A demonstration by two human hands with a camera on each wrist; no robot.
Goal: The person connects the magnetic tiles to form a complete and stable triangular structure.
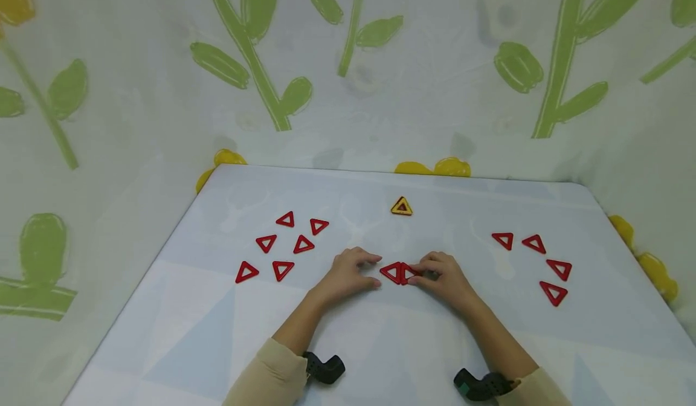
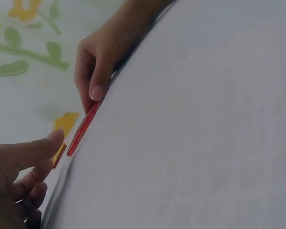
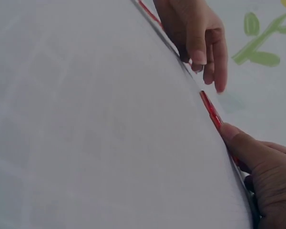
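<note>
Two red triangle frames lie side by side on the table in the head view, their flat sides together and their tips pointing left and right. My right hand point(image 1: 443, 278) pinches the right triangle frame point(image 1: 403, 274) between thumb and fingers. Just left of the pair, my left hand point(image 1: 348, 274) holds nothing, thumb and fingers spread apart toward the left triangle frame point(image 1: 397, 272). From the right wrist, the red pieces point(image 3: 212, 110) appear edge-on at the right thumb tip. The left wrist view also shows a thin red edge point(image 2: 81, 131) by the right fingers.
Several red triangle frames point(image 1: 283, 271) lie scattered on the left of the table point(image 1: 348, 345). Several more triangle frames point(image 1: 553, 302) are spread on the right. Toward the far edge lies a yellow and red triangle point(image 1: 402, 212). Flower-printed cloth point(image 1: 424, 104) hangs behind.
</note>
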